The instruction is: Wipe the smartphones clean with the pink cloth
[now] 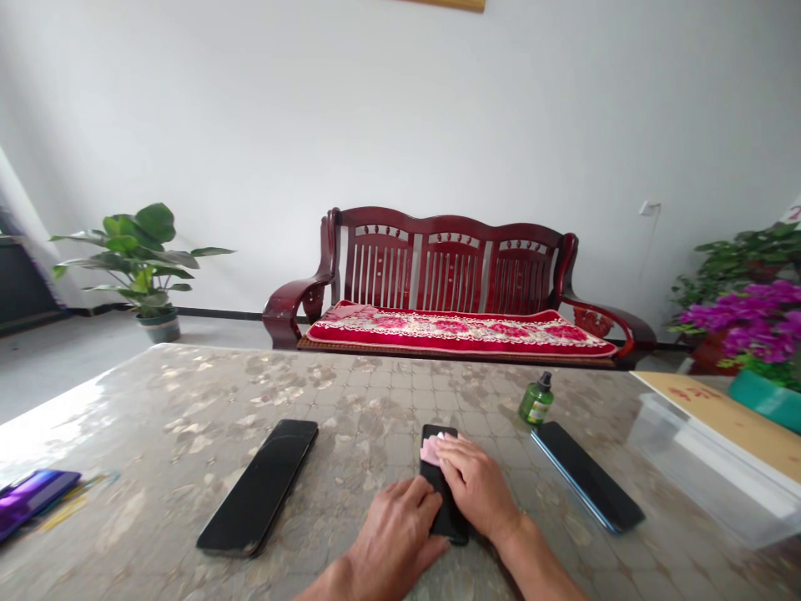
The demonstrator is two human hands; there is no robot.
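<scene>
A black smartphone [448, 519] lies flat on the table in front of me, its long side pointing away from me. My left hand [397, 530] is closed against its left edge, fingers bent and the thumb near the lower end. From the right, my right hand [479, 480] presses a small pink cloth [430, 451] onto the phone's upper part. Part of the screen is hidden under both hands. To the left lies a larger black phone [261, 491]. Another dark phone with a blue edge [588, 477] rests at the right, near a green bottle [536, 401] with a black cap.
The patterned table cover [350, 434] stretches around the phones. A shiny purple phone or case [34, 501] lies at the far left. On the right stand a clear plastic box [694, 467] and a teal flowerpot [767, 396]. Beyond the table is a wooden bench [450, 259].
</scene>
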